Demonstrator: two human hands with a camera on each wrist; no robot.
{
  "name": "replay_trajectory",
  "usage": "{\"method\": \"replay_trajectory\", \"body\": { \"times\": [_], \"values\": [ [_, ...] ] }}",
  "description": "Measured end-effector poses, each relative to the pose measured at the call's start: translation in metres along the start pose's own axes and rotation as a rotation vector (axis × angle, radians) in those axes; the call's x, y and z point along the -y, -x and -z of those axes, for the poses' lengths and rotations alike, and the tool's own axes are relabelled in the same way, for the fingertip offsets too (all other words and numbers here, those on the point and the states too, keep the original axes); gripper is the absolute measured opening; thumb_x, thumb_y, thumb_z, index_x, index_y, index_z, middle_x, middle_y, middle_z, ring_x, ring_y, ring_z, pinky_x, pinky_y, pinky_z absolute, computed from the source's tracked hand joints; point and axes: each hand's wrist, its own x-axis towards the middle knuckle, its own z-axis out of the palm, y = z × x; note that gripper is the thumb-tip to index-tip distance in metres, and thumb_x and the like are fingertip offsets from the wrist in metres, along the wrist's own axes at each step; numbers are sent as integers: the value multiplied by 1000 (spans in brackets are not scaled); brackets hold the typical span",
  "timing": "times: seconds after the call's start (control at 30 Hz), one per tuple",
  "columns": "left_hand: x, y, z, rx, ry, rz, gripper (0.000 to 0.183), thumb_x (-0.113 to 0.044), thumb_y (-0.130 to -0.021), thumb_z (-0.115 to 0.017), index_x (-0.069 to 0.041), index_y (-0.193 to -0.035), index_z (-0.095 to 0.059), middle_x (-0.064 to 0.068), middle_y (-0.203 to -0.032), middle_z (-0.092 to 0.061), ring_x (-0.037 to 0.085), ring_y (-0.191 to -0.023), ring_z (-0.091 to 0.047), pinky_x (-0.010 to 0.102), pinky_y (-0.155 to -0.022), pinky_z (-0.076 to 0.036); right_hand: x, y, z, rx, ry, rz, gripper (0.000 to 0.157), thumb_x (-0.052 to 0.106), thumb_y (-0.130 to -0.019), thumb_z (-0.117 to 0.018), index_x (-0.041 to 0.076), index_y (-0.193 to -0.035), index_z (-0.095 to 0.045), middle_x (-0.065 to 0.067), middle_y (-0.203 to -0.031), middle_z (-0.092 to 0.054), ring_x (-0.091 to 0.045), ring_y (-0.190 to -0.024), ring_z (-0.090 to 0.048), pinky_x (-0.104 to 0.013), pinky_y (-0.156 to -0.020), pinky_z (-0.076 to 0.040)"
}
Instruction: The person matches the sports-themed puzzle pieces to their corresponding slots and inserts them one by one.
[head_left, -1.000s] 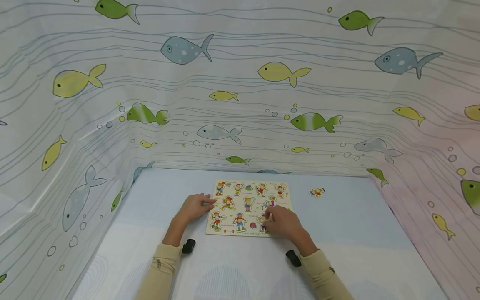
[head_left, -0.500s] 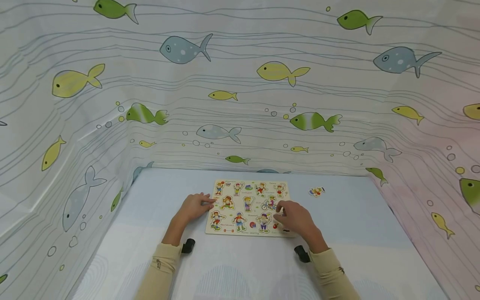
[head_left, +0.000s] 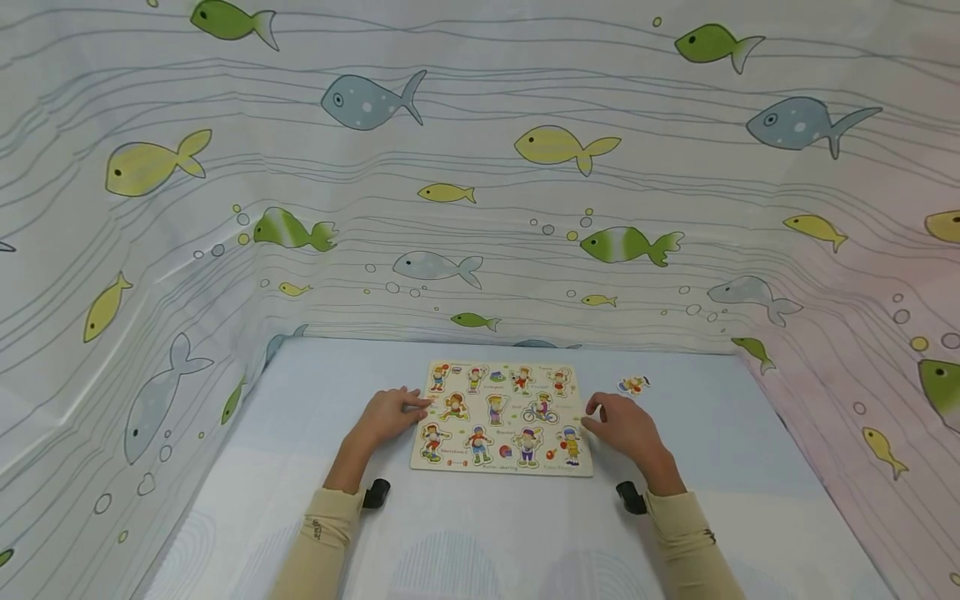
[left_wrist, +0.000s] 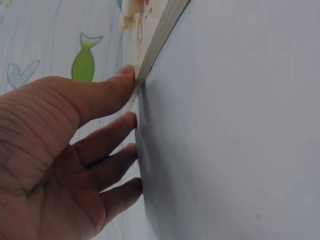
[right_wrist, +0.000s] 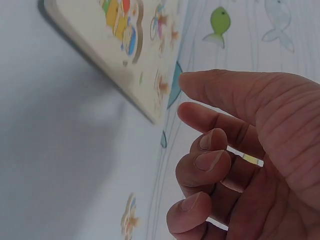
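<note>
A wooden peg puzzle board [head_left: 421, 457] with several sports-figure pieces in it lies flat on the table. At its left edge rests my left hand [head_left: 388, 415]; the left wrist view shows the thumb [left_wrist: 107, 95] touching the board's side and the other fingertips on the table. Just off the right edge hovers my right hand [head_left: 624, 427], its fingers loosely bent. Nothing sits between thumb and fingers of that hand [right_wrist: 235, 145] in the right wrist view. One loose puzzle piece [head_left: 634, 384] lies on the table beyond the right hand, apart from the board.
A pale patterned cloth covers the table [head_left: 480, 533]. Fish-printed curtain walls [head_left: 480, 233] rise at the back and both sides. Black wrist devices [head_left: 632, 497] sit at both sleeves.
My right hand has moved right, from the baseball figure across the lower right piece and off the board's right edge. My left hand has stayed at the left edge.
</note>
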Motion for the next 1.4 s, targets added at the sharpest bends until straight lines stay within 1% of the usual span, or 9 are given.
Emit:
{"method": "replay_trajectory", "body": {
  "times": [0.1, 0.3, 0.63, 0.8, 0.93, 1.13, 1.4],
  "values": [
    [0, 0, 0, 0, 0, 0, 25, -24, -91, -71, -13, -114, -75, 14, -132, -60, 40, -134, -43, 57, -113, -27, -6, -2, 6, 0, 9, -28, 20, 26, -90, -72, 10, -101, -66, -2, -73, -52, -17, -62, -47, -30, -51, -37],
    [0, 0, 0, 1, 18, 5, 25, -23, -91, -72, -13, -114, -75, 14, -133, -60, 40, -135, -42, 57, -114, -25, -19, -6, 15, -4, 14, -46, 22, 25, -90, -72, 8, -102, -66, -3, -76, -53, -18, -63, -48, -30, -51, -38],
    [1, 1, -1, -12, 16, 5, 25, -23, -90, -73, -13, -113, -76, 14, -132, -60, 39, -135, -43, 57, -114, -26, -43, -17, 17, -10, 16, -86, 20, 24, -90, -71, 9, -102, -66, -4, -79, -55, -20, -67, -49, -32, -53, -39],
    [1, 1, -1, -10, 16, 2, 25, -23, -90, -73, -13, -113, -75, 13, -132, -60, 39, -135, -43, 57, -113, -26, -51, -22, 20, -39, 16, -113, 22, 24, -91, -69, 7, -105, -66, -7, -85, -57, -22, -72, -50, -32, -56, -40],
    [1, 1, -1, -11, 13, -3, 25, -23, -91, -72, -13, -114, -75, 13, -132, -61, 39, -135, -42, 57, -114, -25, -57, -27, 26, -53, 4, -120, 23, 23, -92, -67, 6, -107, -66, -9, -88, -58, -24, -76, -52, -34, -58, -41],
    [1, 2, 0, -11, 16, -5, 25, -23, -91, -72, -13, -113, -75, 14, -132, -60, 40, -135, -43, 58, -113, -26, -67, -35, 31, -55, -2, -109, 25, 24, -93, -66, 3, -106, -65, -13, -94, -62, -26, -79, -56, -39, -62, -47],
    [2, 2, -1, -13, 19, 4, 25, -23, -91, -72, -14, -114, -75, 13, -132, -61, 39, -135, -42, 57, -114, -26, -75, -44, 34, -41, -8, -133, 26, 27, -94, -66, 3, -105, -65, -15, -94, -63, -26, -76, -56, -36, -60, -46]
  ]
}}
